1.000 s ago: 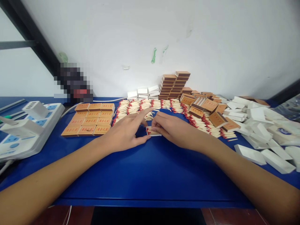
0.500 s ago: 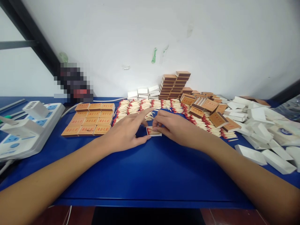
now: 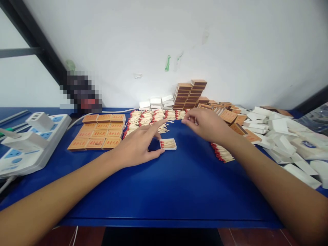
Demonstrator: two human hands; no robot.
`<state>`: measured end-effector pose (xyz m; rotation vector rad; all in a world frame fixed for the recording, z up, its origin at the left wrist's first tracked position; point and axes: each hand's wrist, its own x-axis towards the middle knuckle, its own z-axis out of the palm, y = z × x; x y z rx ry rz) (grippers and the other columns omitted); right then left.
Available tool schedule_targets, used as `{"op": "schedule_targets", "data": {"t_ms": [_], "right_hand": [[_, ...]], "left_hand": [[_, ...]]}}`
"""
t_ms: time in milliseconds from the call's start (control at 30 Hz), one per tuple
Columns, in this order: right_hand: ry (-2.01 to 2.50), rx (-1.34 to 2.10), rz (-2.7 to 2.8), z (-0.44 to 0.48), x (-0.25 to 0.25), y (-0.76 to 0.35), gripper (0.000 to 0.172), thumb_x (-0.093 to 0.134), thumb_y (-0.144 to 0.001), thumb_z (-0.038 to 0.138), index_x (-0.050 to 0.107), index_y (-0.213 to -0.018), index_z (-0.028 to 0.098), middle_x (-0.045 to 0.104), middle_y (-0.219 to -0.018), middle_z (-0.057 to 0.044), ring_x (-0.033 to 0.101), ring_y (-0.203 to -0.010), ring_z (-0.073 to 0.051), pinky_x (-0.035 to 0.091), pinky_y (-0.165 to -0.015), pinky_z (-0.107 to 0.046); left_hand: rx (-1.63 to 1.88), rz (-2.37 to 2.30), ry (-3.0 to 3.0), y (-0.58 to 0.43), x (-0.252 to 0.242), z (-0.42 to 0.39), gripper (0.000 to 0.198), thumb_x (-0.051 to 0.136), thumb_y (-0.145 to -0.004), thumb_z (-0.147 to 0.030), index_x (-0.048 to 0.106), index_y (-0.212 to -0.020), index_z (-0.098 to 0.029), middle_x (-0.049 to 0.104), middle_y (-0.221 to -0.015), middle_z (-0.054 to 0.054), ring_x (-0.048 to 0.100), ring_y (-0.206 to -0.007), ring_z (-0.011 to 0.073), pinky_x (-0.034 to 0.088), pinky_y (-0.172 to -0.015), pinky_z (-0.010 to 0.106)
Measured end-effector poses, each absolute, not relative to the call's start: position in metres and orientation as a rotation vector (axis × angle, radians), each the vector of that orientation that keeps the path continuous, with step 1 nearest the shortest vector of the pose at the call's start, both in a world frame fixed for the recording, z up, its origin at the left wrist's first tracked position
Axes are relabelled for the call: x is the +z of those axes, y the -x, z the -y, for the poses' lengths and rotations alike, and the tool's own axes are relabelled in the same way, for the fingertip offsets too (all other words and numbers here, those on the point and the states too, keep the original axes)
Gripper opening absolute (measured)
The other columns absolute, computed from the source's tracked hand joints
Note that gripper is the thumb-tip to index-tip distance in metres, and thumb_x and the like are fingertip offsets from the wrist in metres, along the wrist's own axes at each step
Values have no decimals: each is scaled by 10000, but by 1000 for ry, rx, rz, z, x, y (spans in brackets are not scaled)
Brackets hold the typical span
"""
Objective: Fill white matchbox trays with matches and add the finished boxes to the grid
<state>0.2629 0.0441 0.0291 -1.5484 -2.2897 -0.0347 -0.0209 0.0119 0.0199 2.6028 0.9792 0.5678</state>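
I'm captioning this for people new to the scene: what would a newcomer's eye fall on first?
Probably the rows of red-tipped matches along the back of the blue table, with a tall matchbox stack behind them. Next, the small white tray partly filled with matches, near the middle, between the left hand and the right hand, which is farther back.

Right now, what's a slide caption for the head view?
Left hand at an open white tray of matches, right hand by the match rows.

Some matches (image 3: 222, 153) being covered by the right hand (image 3: 205, 123), the power strip (image 3: 52, 138) being cropped at the left edge
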Motion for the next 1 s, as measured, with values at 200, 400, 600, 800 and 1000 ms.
{"op": "schedule_targets", "data": {"t_ms": [200, 400, 600, 800, 1000], "right_hand": [[1781, -170, 2267, -69, 17, -279, 282, 521, -1023, 304, 722, -875, 174, 742, -960, -133, 651, -855, -260, 401, -703, -362], [1799, -215, 2289, -64, 13, -260, 303, 560, -1025, 401, 716, -887, 181, 729, -1040, -151, 678, -883, -274, 439, -699, -363], [1885, -235, 2221, -63, 12, -246, 305, 503, -1046, 334, 733, -947, 160, 731, -1083, -193, 697, -971, -321, 478, -756, -390], [1894, -220, 2287, -60, 17, -252, 244, 518, -1015, 264, 713, -912, 160, 739, -1068, -179, 699, -916, -286, 433, -704, -357], [1782, 22, 2388, -50, 32, -269, 141, 619, -897, 276, 660, -780, 209, 732, -855, -82, 642, -757, -228, 404, -656, -335]], "left_hand": [[582, -963, -2621, 22, 18, -13, 844, 706, -967, -328, 236, -1667, -311, 747, -1195, 32, 676, -1182, 264, 519, -1050, 437], [568, -974, -2616, 21, 19, -12, 829, 695, -969, -344, 246, -1665, -300, 748, -1204, 55, 670, -1203, 287, 528, -1034, 458], [568, -962, -2613, 21, 20, -12, 836, 696, -968, -316, 238, -1667, -308, 749, -1197, 39, 675, -1198, 274, 516, -1064, 455], [583, -956, -2613, 21, 20, -12, 837, 707, -963, -305, 247, -1663, -301, 750, -1182, 37, 676, -1194, 270, 516, -1067, 451], [567, -968, -2612, 22, 19, -12, 830, 686, -972, -343, 241, -1670, -293, 748, -1210, 54, 654, -1243, 286, 519, -1063, 457]]}}
